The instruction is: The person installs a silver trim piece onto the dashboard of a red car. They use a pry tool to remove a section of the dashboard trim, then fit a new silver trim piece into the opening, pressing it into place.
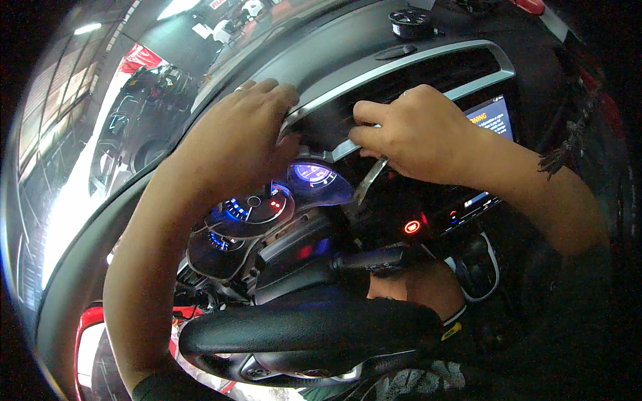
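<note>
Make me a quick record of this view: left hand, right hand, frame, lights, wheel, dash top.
Left hand: at the left end of the silver frame; grip partly hidden
Right hand: fingers curled at the frame's lower bar; exact hold unclear
Frame: spans the dashboard, beside the lit screen
Lights: blue-lit gauges; red-glowing button
Wheel: black steering wheel, below the gauges
Dash top: round black object

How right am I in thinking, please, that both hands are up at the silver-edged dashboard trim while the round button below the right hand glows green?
Not quite: the round button glows red, not green, as the head view shows. It is indeed below the right hand, and that hand and the left hand are both up at the silver-edged dashboard trim.
</note>
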The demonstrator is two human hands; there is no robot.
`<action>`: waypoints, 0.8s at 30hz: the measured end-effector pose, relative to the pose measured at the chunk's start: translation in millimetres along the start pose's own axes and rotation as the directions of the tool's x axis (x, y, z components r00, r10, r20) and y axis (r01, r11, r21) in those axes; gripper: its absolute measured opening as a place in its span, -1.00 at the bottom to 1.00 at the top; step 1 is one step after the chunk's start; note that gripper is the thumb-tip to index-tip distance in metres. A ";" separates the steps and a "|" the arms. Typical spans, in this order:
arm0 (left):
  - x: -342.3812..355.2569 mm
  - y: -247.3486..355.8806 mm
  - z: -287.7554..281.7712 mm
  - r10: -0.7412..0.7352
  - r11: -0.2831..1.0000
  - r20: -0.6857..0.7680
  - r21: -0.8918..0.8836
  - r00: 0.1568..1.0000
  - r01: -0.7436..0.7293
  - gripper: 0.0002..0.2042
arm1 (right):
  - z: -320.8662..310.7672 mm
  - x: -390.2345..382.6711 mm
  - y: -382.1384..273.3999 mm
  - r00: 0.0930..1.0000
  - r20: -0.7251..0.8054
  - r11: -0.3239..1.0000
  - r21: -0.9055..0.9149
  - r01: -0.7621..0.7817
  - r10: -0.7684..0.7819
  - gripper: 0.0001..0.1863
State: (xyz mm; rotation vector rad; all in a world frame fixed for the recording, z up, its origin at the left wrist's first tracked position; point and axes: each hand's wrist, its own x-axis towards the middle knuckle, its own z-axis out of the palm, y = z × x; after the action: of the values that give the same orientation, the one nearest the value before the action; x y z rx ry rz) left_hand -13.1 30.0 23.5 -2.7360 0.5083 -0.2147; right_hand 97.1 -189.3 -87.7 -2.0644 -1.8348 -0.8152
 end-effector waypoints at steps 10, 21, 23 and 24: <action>14.2 19.8 23.6 -0.016 0.912 -0.016 0.409 1.000 0.021 -0.82 | 20.9 10.8 -20.3 0.991 -0.112 0.997 -0.027 -0.077 0.074 -0.77; 24.2 37.1 11.6 -0.166 0.917 0.144 0.387 0.976 0.099 -0.80 | 16.7 4.5 -30.3 0.973 -0.141 0.978 -0.075 -0.197 0.185 -0.85; 28.4 38.6 2.6 -0.168 0.926 0.207 0.369 0.964 0.082 -0.80 | 17.1 5.1 -33.6 0.966 -0.144 0.974 -0.039 -0.221 0.214 -0.77; 31.1 44.4 -1.8 -0.207 0.920 0.231 0.375 0.951 0.109 -0.82 | 16.6 6.0 -33.7 0.969 -0.130 0.974 -0.052 -0.220 0.211 -0.81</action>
State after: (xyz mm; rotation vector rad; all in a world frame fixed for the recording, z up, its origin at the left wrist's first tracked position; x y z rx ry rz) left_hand 1.0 -21.0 11.6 -2.3940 0.1501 0.0232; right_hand 68.5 -169.7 -103.4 -2.1541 -1.5067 -0.9318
